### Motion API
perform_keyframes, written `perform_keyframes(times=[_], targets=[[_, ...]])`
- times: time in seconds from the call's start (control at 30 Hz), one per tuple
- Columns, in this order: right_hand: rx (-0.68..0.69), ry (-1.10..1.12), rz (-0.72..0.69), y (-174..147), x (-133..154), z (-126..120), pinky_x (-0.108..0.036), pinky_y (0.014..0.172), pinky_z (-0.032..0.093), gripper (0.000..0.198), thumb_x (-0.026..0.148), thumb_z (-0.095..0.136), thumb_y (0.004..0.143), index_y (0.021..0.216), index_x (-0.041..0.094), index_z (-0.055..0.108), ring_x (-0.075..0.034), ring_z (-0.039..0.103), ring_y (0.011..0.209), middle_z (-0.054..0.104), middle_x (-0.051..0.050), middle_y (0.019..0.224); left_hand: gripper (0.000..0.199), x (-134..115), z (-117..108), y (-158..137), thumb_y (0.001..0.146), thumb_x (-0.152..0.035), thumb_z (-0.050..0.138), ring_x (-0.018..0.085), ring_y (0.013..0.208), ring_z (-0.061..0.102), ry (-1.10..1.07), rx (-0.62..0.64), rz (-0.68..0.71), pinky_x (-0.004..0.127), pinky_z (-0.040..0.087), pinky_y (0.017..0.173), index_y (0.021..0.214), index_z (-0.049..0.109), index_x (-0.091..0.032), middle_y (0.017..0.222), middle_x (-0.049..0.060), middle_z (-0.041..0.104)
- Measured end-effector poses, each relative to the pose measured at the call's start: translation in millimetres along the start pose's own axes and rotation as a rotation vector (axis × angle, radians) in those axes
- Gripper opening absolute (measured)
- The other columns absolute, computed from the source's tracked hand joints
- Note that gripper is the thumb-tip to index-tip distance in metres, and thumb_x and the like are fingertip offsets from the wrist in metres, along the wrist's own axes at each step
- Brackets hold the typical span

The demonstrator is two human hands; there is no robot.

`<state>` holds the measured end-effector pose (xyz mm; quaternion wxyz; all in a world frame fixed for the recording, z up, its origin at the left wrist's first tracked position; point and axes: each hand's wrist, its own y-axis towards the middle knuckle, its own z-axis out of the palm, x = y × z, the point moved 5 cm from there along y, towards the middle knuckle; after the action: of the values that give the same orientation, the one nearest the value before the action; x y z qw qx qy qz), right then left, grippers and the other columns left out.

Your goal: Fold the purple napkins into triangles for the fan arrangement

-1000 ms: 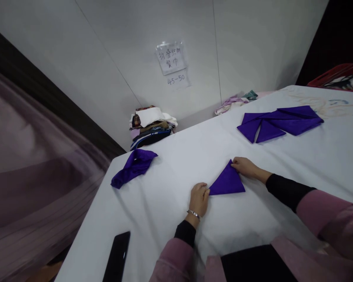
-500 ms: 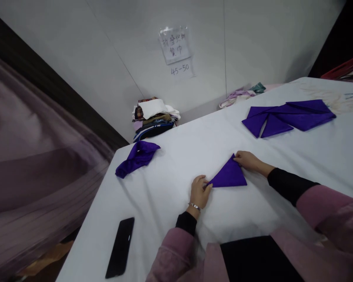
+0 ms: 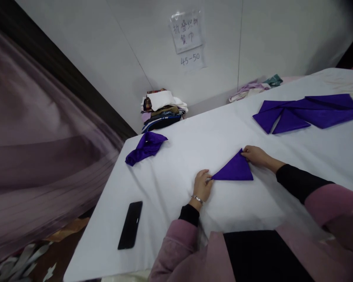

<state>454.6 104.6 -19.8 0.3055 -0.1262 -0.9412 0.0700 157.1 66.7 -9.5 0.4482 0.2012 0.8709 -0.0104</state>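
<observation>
A purple cloth napkin (image 3: 237,169), folded into a triangle, lies on the white-covered table (image 3: 176,156) in front of me. My left hand (image 3: 202,186), with a bracelet at the wrist, pinches its narrow left corner. The top corner is held between the thumb and fingers of my right hand (image 3: 254,155). Farther right lie several folded purple napkins (image 3: 323,111), overlapping one another. At the table's left side sits a crumpled purple napkin (image 3: 147,147), touched by neither hand.
A black phone (image 3: 130,225) rests near the table's left edge. Beyond the far edge are a stack of folded clothes (image 3: 164,109) and some loose cloths (image 3: 253,89). Handwritten paper (image 3: 187,33) hangs on the wall; a pinkish curtain (image 3: 47,156) hangs at left.
The view has shifted, so everything on the table sits a little differently in frame. Both hands keep their hold on the triangle's corners, and its shape looks the same.
</observation>
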Motion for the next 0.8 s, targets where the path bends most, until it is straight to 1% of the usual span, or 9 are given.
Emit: perform_keyframes(times=[0.2,0.37,0.53,0.67,0.8], targets=[[0.004,0.027,0.028,-0.5,-2.9,0.5,-0.026,0.055,0.037,0.013,0.029,0.052,0.081,0.082,0.019,0.06,-0.016,0.057,0.058,0.064,-0.002,0.065,0.028,0.0,-2.6,-1.1,0.071,-0.004,0.063,0.022,0.115,0.05,0.013,-0.03,0.009,0.043,0.046,0.095,0.093,0.062,-0.022,0.121,0.006,0.055],[-0.009,0.028,0.003,0.0,-2.9,-0.5,-0.026,0.056,0.038,0.014,0.03,0.052,0.08,0.083,0.019,0.06,-0.017,0.058,0.061,0.064,-0.003,0.066,0.02,-2.3,-1.5,0.0,0.071,-0.005,0.065,0.022,0.112,0.052,0.027,-0.017,0.01,0.043,0.044,0.097,0.082,0.064,-0.021,0.117,0.005,0.058],[-0.042,0.051,-0.023,1.4,-3.1,-0.1,-0.027,0.057,0.039,0.013,0.03,0.051,0.08,0.08,0.019,0.059,-0.017,0.057,0.062,0.063,-0.003,0.065,0.018,-2.5,0.1,1.1,0.072,-0.005,0.063,0.022,0.11,0.054,0.044,-0.015,0.032,0.044,0.044,0.097,0.077,0.065,-0.023,0.116,0.004,0.06],[-0.025,0.157,-0.029,1.4,-4.9,3.4,-0.026,0.055,0.039,0.015,0.033,0.051,0.081,0.083,0.019,0.058,-0.016,0.055,0.058,0.062,-0.002,0.063,0.02,-3.8,0.8,1.1,0.072,-0.004,0.061,0.022,0.112,0.053,0.075,0.001,0.078,0.046,0.042,0.099,0.077,0.065,-0.023,0.117,0.003,0.06],[-0.025,0.213,-0.041,1.1,-6.0,4.8,-0.026,0.055,0.04,0.015,0.033,0.051,0.081,0.083,0.019,0.057,-0.015,0.055,0.058,0.061,-0.001,0.063,0.021,-6.4,2.2,0.5,0.074,-0.004,0.06,0.023,0.12,0.048,0.132,0.052,0.117,0.048,0.035,0.103,0.08,0.064,-0.024,0.119,0.003,0.061]])
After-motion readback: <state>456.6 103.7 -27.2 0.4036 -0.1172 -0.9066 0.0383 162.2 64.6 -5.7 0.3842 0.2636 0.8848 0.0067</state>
